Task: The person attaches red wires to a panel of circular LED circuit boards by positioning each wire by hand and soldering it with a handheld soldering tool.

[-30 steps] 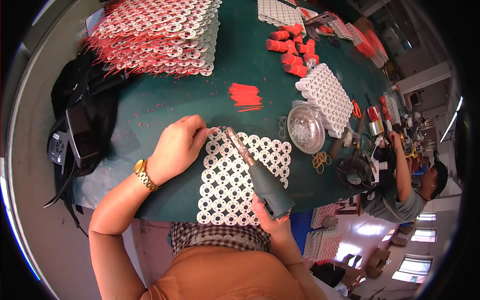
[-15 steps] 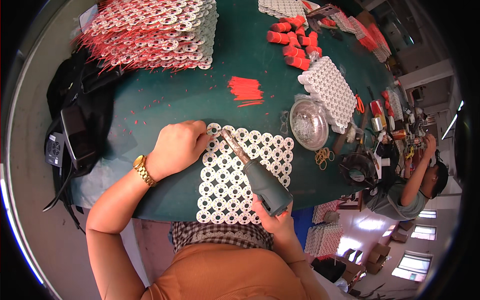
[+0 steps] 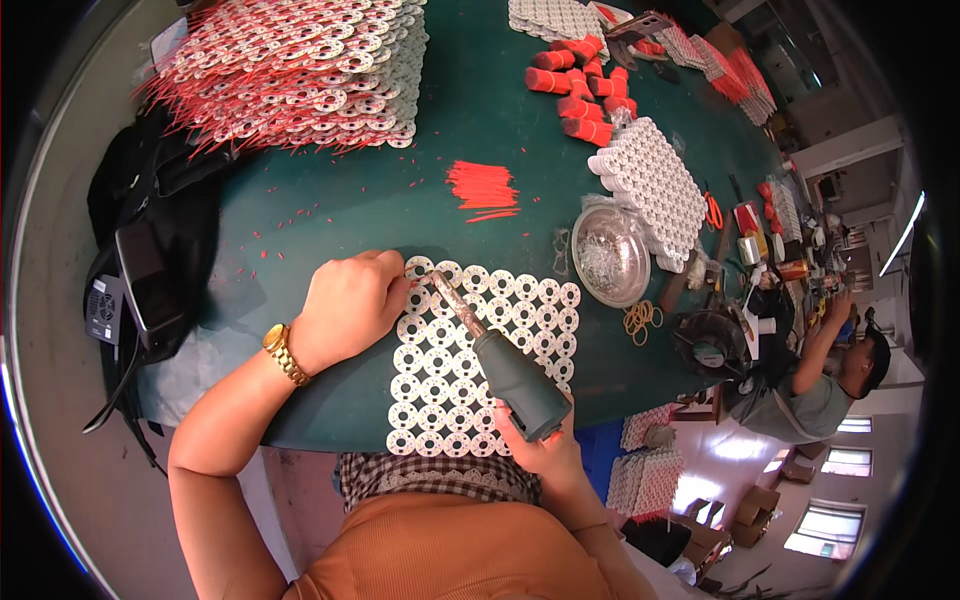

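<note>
A panel of round white circuit boards, joined in rows with dark centre holes, lies flat on the green table before me. My right hand grips the dark handle of a soldering iron. Its slanted metal tip reaches the boards at the panel's far left corner. There my left hand, wearing a gold watch, is closed in a pinch beside the corner board. A bit of thin red wire shows at its fingertips, mostly hidden. Farther off lies a small pile of cut red wires.
A tall stack of wired boards stands far left. Red wire bundles, a stack of white boards, a clear bowl and rubber bands lie to the right. A black bag is at left; another person sits at right.
The whole view has shifted slightly. The iron's tip has come a little nearer to the corner board and my left fingertips. Both hands keep their grip.
</note>
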### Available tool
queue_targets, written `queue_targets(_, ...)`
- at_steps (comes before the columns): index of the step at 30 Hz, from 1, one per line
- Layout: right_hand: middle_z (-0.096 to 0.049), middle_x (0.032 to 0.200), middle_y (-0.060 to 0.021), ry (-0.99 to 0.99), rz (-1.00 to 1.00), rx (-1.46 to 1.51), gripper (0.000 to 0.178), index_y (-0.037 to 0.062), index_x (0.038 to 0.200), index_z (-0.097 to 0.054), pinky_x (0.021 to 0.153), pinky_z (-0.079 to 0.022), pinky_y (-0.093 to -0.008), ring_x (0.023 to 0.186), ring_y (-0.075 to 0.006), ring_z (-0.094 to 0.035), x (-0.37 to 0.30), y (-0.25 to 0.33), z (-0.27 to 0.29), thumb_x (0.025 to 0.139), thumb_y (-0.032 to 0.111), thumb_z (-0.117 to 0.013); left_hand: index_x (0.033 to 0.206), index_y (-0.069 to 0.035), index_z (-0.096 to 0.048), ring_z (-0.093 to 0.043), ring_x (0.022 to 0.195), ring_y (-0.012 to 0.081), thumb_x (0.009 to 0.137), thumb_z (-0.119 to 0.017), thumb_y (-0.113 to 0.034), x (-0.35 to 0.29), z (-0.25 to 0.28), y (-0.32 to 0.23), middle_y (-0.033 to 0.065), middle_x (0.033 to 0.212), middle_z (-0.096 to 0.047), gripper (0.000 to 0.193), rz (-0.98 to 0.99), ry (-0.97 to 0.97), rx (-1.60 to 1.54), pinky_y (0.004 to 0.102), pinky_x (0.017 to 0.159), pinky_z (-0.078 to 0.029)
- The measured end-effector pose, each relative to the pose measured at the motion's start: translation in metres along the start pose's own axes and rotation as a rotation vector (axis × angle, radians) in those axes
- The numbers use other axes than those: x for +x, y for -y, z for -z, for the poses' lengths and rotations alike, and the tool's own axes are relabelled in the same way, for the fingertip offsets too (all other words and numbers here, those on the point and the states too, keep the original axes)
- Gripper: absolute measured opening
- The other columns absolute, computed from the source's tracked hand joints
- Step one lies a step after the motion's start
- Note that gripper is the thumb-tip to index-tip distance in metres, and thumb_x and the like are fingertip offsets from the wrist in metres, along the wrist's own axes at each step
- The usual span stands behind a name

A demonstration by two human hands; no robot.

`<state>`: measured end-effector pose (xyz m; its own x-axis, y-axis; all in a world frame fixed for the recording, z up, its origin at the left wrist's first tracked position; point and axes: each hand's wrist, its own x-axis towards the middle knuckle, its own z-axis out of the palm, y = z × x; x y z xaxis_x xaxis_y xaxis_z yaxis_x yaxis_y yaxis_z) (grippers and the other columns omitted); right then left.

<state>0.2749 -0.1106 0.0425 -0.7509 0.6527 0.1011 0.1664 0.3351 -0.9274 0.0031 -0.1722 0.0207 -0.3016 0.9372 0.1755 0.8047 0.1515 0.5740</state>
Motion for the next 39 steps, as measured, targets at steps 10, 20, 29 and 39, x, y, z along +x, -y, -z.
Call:
queue_targets(10, -0.068, 0.084, -0.0091, 0.023, 0.085, -0.087, 0.028, -0.0026, 0.109, -0.062, 0.065, -0.051, -0.0283, 0.070, -0.0129, -0.063, 0.003, 0.002, 0.002, 0.085, 0.006, -0.073, 0.081, -0.003, -0.060, -0.064, 0.065, 0.0364, 0.088, -0.063, -0.014, 0.000, -0.002, 0.000, 0.0151, 0.074, -0.065, 0.014, -0.011, -0.029, 0.024, 0.0473, 0.059, -0.051)
queue_targets(20, -0.068, 0.084, -0.0074, 0.042, 0.012, -0.087, 0.033, -0.0029, 0.112, -0.062, 0.062, -0.052, -0.0282, 0.066, -0.0121, -0.063, -0.011, -0.019, 0.005, 0.083, 0.007, -0.074, 0.080, -0.002, -0.059, -0.064, 0.065, 0.0365, 0.088, -0.061, -0.014, -0.001, -0.004, 0.002, 0.0163, 0.075, -0.064, 0.015, -0.029, -0.025, 0.019, 0.0479, 0.060, -0.051)
queue_targets(29, -0.067, 0.079, -0.0059, -0.084, -0.028, 0.054, 0.025, -0.0005, 0.101, -0.066, 0.060, -0.051, -0.0271, 0.064, -0.0133, -0.063, -0.027, -0.037, 0.003, 0.080, 0.008, -0.076, 0.085, 0.002, -0.063, -0.065, 0.078, 0.0412, 0.091, -0.067, -0.016, -0.003, 0.042, -0.002, 0.0218, 0.082, -0.066, 0.019, 0.134, 0.188, -0.050, 0.0477, 0.071, -0.051)
queue_targets(39, -0.068, 0.079, -0.0044, -0.041, -0.238, 0.234, 0.014, 0.0003, 0.095, -0.068, 0.061, -0.050, -0.0258, 0.068, -0.0085, -0.062, -0.032, -0.017, 0.006, 0.082, 0.003, -0.073, 0.085, 0.001, -0.062, -0.063, 0.068, 0.0377, 0.092, -0.069, -0.018, -0.012, 0.019, -0.009, 0.0189, 0.077, -0.064, 0.021, 0.082, 0.028, -0.219, 0.0446, 0.062, -0.048)
